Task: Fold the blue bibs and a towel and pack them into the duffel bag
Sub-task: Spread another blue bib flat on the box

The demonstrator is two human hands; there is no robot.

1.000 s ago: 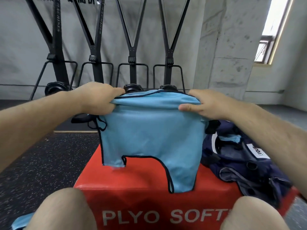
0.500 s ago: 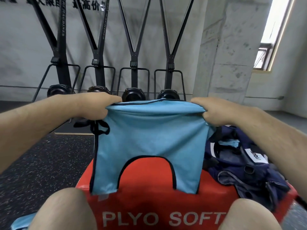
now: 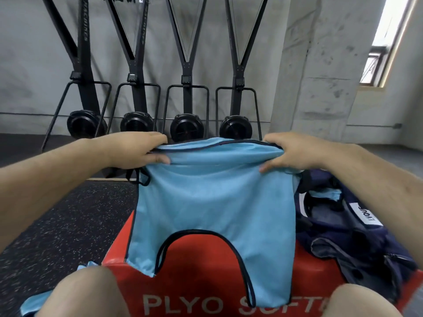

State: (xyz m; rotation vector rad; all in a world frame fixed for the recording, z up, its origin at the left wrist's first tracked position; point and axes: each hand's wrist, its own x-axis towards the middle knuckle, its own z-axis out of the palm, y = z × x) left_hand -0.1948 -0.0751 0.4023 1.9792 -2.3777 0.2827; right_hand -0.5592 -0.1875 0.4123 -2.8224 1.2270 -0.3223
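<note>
Left hand (image 3: 135, 149): fingers curled over the top left corner of the blue bib (image 3: 212, 202), thumb pressed on the near face, pinching the cloth.
Right hand (image 3: 295, 152): fingers curled over the top right corner, thumb tip on the near face, gripping the same edge.
Bib: stretched between the two sets of fingers and hanging below them; its two lower flaps reach the near edge of the red box (image 3: 201, 252), and the right flap spills over the front.
Bag (image 3: 357, 227): dark blue, open, on the box just below and right of the right-hand fingers; a bit of light blue cloth shows inside.
Spare cloth (image 3: 34, 303): more light blue fabric on the floor, far below the left-hand fingers.
Risk: if one pinch slackens, that corner would likely drop and the fold come out crooked.
Risk: the overhanging flap may drag the bib off the box once laid down.
</note>
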